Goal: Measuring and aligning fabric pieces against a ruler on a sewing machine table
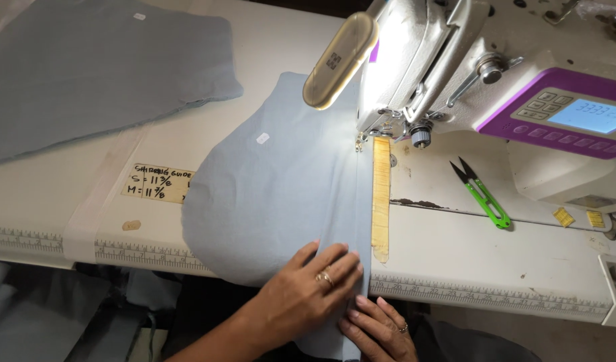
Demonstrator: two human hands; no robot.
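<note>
A pale blue-grey fabric piece (274, 194) lies on the white sewing table, its folded right edge running up to the needle area of the sewing machine (449, 60). My left hand (308, 291), with a ring on one finger, presses flat on the fabric's near end. My right hand (378, 328) sits just below it at the table's front edge, fingers pinching the folded fabric edge. A yellow guide strip (381, 198) runs along the right of the fold.
Another blue-grey fabric piece (93, 67) lies at the back left. Green thread snips (483, 196) rest on the machine bed. A lamp (340, 60) hangs over the fabric. A paper label (157, 183) and ruler tape (140, 253) mark the table's front edge.
</note>
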